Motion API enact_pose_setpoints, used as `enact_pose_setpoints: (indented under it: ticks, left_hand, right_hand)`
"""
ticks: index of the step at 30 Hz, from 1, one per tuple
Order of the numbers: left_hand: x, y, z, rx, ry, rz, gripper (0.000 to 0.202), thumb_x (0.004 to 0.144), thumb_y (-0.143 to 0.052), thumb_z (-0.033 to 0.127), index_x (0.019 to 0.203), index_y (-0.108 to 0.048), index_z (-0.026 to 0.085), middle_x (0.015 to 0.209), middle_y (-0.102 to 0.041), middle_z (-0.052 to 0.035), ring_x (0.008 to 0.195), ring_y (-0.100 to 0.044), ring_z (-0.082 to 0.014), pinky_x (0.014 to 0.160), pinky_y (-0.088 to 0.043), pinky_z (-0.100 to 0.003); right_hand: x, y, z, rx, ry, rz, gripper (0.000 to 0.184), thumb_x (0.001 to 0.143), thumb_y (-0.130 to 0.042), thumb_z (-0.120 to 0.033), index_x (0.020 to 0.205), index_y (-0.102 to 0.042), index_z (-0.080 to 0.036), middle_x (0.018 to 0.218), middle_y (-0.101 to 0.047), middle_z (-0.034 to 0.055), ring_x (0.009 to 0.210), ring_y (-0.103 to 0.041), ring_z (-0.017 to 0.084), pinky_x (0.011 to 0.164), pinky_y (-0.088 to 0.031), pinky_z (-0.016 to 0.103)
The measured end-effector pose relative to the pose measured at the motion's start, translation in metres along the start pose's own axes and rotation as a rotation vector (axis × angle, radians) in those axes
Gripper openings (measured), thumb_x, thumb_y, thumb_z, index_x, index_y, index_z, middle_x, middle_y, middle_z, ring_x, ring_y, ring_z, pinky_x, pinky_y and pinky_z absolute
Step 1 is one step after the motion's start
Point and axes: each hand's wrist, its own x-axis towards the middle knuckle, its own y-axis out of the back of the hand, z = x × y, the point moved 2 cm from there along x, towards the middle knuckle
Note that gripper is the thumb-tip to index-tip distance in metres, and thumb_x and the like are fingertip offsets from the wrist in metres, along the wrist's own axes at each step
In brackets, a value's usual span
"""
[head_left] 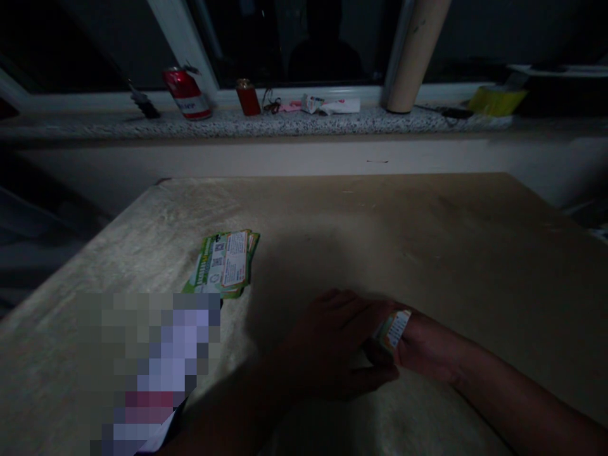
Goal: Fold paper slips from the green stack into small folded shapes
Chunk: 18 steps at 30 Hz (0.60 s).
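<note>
My left hand (327, 345) is in deep shadow, reaching over my right hand (420, 345) above the table. Between the two hands is a small stack of printed cards (393, 329), white, green and orange, with one end showing. The left fingers curl over the stack with the thumb below it. Against the right palm the cards rest in a grip, though most of the right fingers are hidden behind the left hand. To the left, a loose pile of green and white printed cards (223, 263) lies on the table.
A pixelated, blurred-out object (166, 361) lies at the lower left of the beige table (427, 209). On the stone windowsill (370, 123) stand a red can (187, 95), a red lighter-like item (248, 98), a cardboard tube (418, 57) and a yellow object (496, 100).
</note>
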Motion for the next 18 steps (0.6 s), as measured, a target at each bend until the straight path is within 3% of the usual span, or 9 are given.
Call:
enact_pose_setpoints:
  ticks: [6,11,14,18]
  left_hand:
    - [-0.003,-0.004,-0.001,-0.071,0.000,-0.010,0.064,0.091,-0.066,0.045,0.144,-0.042,0.018,0.131,-0.068,-0.0120,0.118,-0.064,-0.0250,0.103,-0.049,-0.042]
    - [-0.005,-0.004,-0.005,-0.070,0.033,-0.043,0.066,0.089,-0.069,0.043,0.145,-0.042,0.020,0.130,-0.069,-0.0110,0.115,-0.066,-0.0255,0.102,-0.050,-0.044]
    - [-0.006,-0.005,-0.007,-0.068,0.092,-0.055,0.061,0.092,-0.065,0.045,0.144,-0.043,0.021,0.122,-0.071,-0.0105,0.107,-0.069,-0.0258,0.095,-0.053,-0.043]
    - [-0.007,-0.006,-0.010,-0.048,0.112,0.028,0.065,0.099,-0.056,0.048,0.152,-0.031,0.020,0.116,-0.073,-0.0117,0.097,-0.071,-0.0246,0.089,-0.054,-0.041]
  right_hand:
    - [0.001,0.008,0.015,0.196,-0.212,0.070,0.023,0.066,-0.077,-0.030,0.063,-0.058,-0.017,0.051,-0.054,-0.0052,0.041,-0.048,0.007,0.036,-0.032,0.015]
    - [-0.001,0.005,0.009,0.222,-0.312,0.031,0.031,0.066,-0.080,-0.036,0.066,-0.055,-0.017,0.048,-0.052,-0.0064,0.036,-0.039,0.004,0.032,-0.024,0.014]
    - [-0.002,0.003,0.002,0.248,-0.328,0.001,0.033,0.065,-0.083,-0.036,0.067,-0.055,-0.017,0.044,-0.046,-0.0088,0.034,-0.030,0.002,0.030,-0.023,0.013]
    - [-0.002,0.001,-0.004,0.273,-0.240,0.006,0.033,0.067,-0.085,-0.036,0.078,-0.061,-0.017,0.057,-0.056,-0.0057,0.037,-0.041,0.003,0.030,-0.026,0.012]
